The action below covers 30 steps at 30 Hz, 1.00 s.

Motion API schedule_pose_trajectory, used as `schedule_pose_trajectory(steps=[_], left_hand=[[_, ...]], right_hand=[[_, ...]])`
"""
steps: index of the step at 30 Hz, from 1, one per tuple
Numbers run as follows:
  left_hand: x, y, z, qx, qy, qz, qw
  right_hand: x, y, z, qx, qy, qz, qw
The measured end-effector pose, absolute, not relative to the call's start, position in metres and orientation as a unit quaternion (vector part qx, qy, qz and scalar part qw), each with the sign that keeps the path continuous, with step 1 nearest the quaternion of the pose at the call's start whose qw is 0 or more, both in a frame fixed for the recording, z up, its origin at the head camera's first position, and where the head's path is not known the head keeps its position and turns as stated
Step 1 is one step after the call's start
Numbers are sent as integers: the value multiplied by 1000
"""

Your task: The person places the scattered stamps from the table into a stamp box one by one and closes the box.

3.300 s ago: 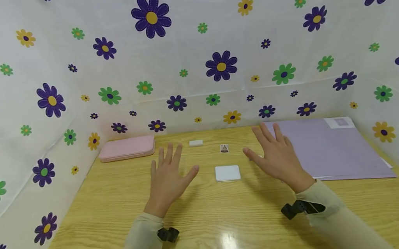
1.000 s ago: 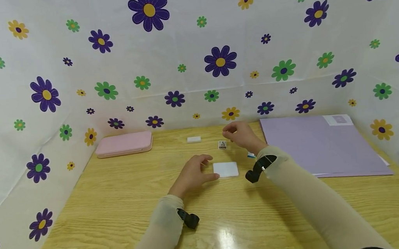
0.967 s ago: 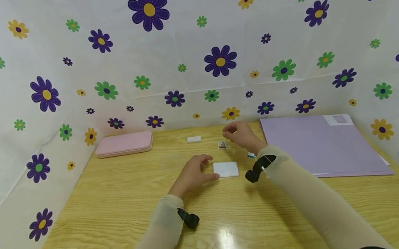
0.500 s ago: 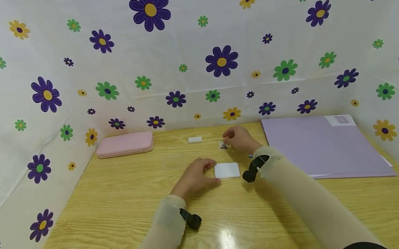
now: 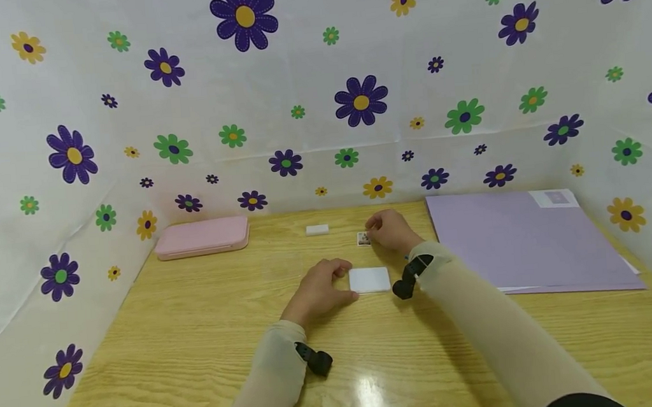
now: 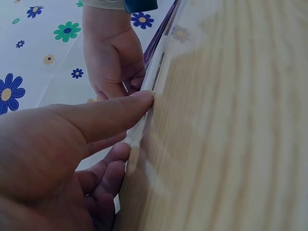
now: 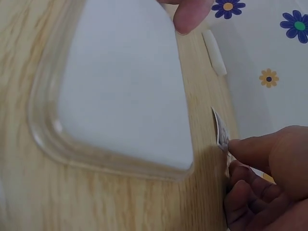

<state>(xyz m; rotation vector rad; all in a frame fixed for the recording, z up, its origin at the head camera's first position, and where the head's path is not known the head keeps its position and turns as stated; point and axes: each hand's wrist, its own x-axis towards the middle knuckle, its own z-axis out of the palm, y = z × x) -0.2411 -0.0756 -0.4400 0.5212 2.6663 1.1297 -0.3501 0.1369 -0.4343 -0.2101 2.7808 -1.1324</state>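
Observation:
My left hand (image 5: 322, 288) holds the left end of a flat white case (image 5: 369, 280) with a clear rim, thumb at the near corner and a finger at the far one. The case lies on the wooden table. Beyond it, my right hand (image 5: 393, 231) has its thumb and fingertips at the right edge of a small square picture (image 5: 362, 239) with a white border. In the right wrist view the thumb meets a corner of the picture (image 7: 222, 131), which stands at a slant; the fingers behind it are partly hidden.
A white block (image 5: 317, 230), like an eraser, lies at the back. A pink pencil case (image 5: 202, 237) is at the back left, and a large lilac folder (image 5: 527, 242) covers the right side. Flowered cloth (image 5: 317, 89) walls the table's back and sides.
From spread above the table, my left hand has come down to the white case. My right hand has moved leftward and lowered onto the picture's edge, fingers drawn in.

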Motion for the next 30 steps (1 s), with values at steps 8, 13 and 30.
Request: schedule_pose_trajectory(steps=[8, 13, 30], left_hand=[[-244, -74, -440, 185, 906, 371, 86], [-245, -74, -440, 187, 904, 374, 86], [-247, -77, -443, 176, 901, 383, 105]], right_hand=[[-351, 135, -431, -63, 932, -350, 73], [-351, 133, -429, -55, 934, -343, 87], [-334, 142, -415, -66, 880, -459, 105]])
